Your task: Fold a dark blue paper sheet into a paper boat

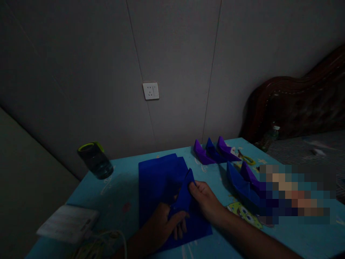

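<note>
A folded piece of dark blue paper (184,194) stands up between my two hands. My left hand (164,225) grips its lower end with fingers curled round it. My right hand (205,198) pinches its upper edge between thumb and fingers. Under both hands lies a stack of flat dark blue paper sheets (159,176) on the light blue table (118,187). The room is dim.
Several folded paper boats, purple (202,153) and blue (238,181), stand at the table's back right. A dark cup with a green rim (95,160) is at the back left. A white box (68,223) and a cable (107,239) lie front left. A wall socket (151,90) is behind.
</note>
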